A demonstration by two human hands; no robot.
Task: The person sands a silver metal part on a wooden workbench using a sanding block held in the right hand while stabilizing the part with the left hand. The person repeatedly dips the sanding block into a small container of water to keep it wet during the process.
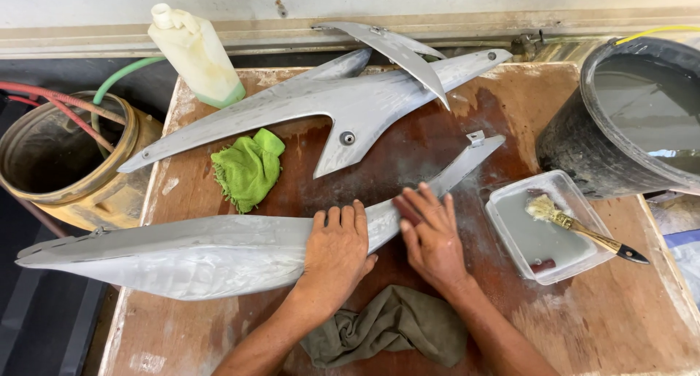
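Observation:
A long grey primed body panel (189, 256) lies across the front of a wet wooden table (583, 318). My left hand (337, 250) lies flat on its middle, fingers together, pressing it down. My right hand (432, 236) rests just to the right on the panel's narrow end, fingers spread over a small dark piece that could be sanding paper; I cannot tell for sure. A second grey panel (343, 102) lies behind, with a third curved one (397, 48) resting on it.
A green cloth (248, 168) lies between the panels, an olive rag (394, 332) by my wrists. At right, a clear tray of grey water (536, 237) holds a brush (576, 226). Black water bucket (583, 142) far right, yellowish bucket (65, 161) with hoses left, plastic bottle (195, 55) behind.

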